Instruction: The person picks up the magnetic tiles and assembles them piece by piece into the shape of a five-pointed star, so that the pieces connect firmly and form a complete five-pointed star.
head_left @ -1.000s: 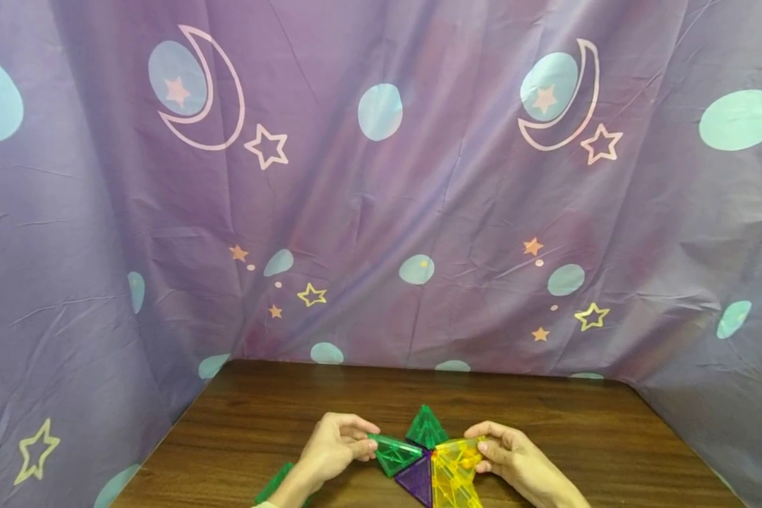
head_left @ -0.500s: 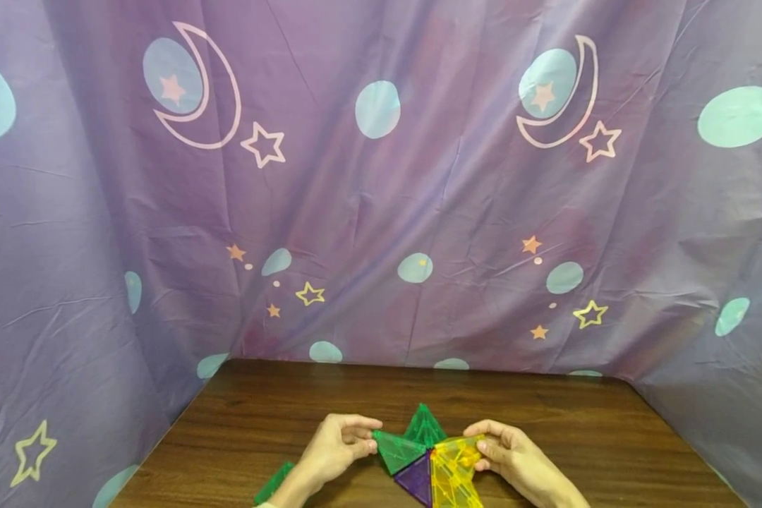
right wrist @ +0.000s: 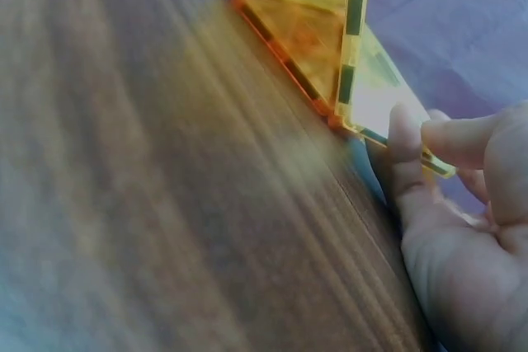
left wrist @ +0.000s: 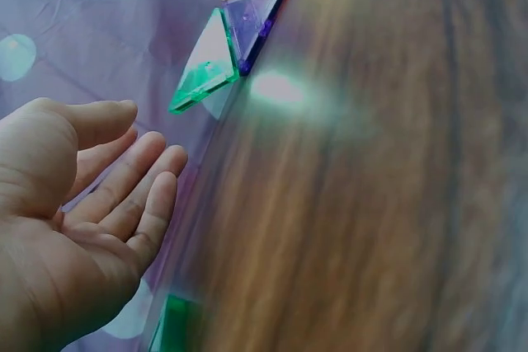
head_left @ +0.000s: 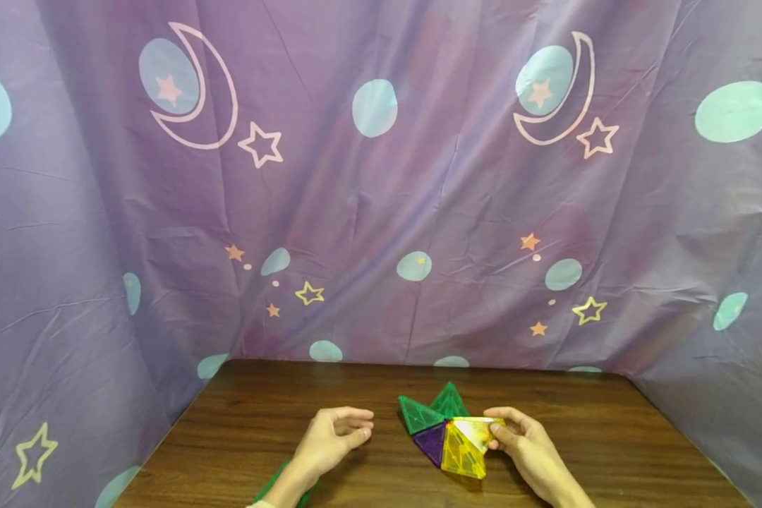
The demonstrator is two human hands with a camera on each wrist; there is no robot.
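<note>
Several translucent triangular magnetic tiles are joined edge to edge over the table. A green tile [head_left: 420, 416] sits at the group's left, a purple tile [head_left: 430, 444] in front of it, yellow tiles [head_left: 462, 455] at the right, and a green peak [head_left: 451, 401] behind. My right hand [head_left: 528, 451] pinches the right corner of a yellow tile [right wrist: 381, 92] between thumb and fingers. Apart from the group, to its left, my left hand [head_left: 330, 441] holds nothing, its fingers loosely extended. In the left wrist view a gap separates it from the green tile [left wrist: 206, 63].
Another green piece [head_left: 269, 485] lies on the brown wooden table [head_left: 330, 388], partly hidden under the left forearm. A purple curtain [head_left: 330, 197] with moons and stars hangs behind the table and along both sides.
The joined tiles have moved right and away, held by my right hand. My left hand, earlier at the green tile's outer corner, is now apart from it. The green tile stands tilted up more.
</note>
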